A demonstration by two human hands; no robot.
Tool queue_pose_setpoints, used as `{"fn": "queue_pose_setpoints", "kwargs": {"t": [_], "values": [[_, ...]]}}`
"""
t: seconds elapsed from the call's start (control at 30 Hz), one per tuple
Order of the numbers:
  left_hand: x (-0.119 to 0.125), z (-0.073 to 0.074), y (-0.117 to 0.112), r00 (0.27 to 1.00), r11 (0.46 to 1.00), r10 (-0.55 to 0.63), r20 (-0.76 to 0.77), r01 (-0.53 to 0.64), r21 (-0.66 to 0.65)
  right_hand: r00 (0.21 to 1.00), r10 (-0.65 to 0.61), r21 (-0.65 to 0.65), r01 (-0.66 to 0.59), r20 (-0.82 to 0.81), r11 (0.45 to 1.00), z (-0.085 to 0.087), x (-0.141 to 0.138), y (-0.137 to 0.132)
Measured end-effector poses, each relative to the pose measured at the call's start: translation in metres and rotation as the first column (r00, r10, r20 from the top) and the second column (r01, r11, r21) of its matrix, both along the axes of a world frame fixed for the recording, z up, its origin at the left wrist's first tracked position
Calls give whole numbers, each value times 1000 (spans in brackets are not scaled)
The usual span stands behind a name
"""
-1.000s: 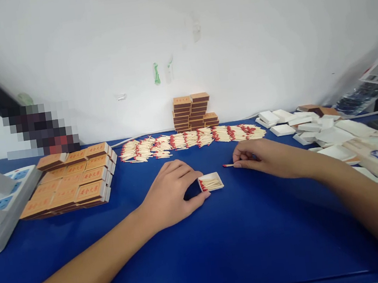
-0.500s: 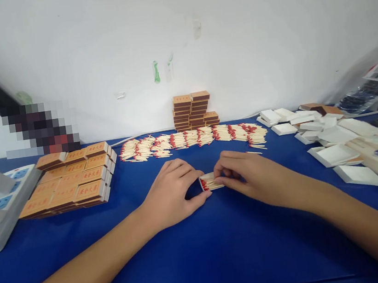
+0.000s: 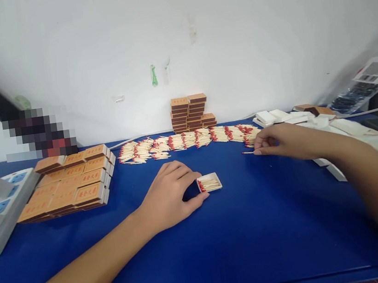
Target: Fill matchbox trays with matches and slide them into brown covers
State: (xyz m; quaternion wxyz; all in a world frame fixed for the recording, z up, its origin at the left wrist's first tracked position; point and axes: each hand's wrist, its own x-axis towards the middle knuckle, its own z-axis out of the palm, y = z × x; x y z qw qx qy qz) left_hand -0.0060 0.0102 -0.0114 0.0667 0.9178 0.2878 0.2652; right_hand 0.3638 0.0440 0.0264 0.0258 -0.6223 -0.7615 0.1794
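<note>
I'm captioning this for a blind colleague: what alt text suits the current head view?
A left hand holds a white matchbox tray of red-tipped matches on a blue table; the right hand pinches a single match. Beyond lie loose matches and stacked matchboxes.

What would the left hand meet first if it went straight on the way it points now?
The small white tray: the left hand's index finger and thumb appear to touch its near end. Past it, the blue table looks free for a stretch, though depth is uncertain.
</note>
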Motion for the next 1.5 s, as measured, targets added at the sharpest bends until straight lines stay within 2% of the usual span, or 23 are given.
{"fn": "queue_pose_setpoints", "kwargs": {"t": [0.1, 0.2, 0.3, 0.5, 0.77, 1.03, 1.17, 1.33, 1.43, 1.5], "values": [[0, 0, 0, 1000, 1000, -6, -2, 6, 1, 999, 45, -35, -45, 7, 998, -1, -1, -2], [-1, -1, 1, 1000, 1000, -8, -4, 8, 3, 999, 6, -49, -5, 32, 999, 0, 3, -2], [-1, 0, 1, 1000, 1000, -6, -7, 6, -4, 998, -47, -28, 49, 37, 998, 1, 8, 0], [-1, 0, 0, 1000, 1000, -2, -11, 2, -5, 1000, -16, 11, 16, -1, 1000, 0, 6, 3], [-1, 1, 0, 1000, 1000, -8, -15, 8, -8, 999, -40, 22, 39, 17, 999, 2, 3, 2], [-1, -2, 1, 1000, 1000, -12, -8, 13, 10, 998, 33, -8, -33, -46, 999, -5, -1, 4], [-1, -2, 1, 1000, 1000, -12, -8, 12, 8, 998, 52, 17, -52, -42, 999, -6, -4, 2], [-1, -2, 2, 1000, 1000, -6, -2, 6, 13, 986, 118, 164, -98, -121, 982, -1, -38, -13], [1, -2, 3, 1000, 1000, 0, -8, 0, 6, 939, 239, 255, -175, -246, 951, -1, -73, -30], [3, -2, 3, 1000, 1000, -1, -7, 1, 3, 913, 304, 283, -225, -273, 932, -4, -95, -41]]}}
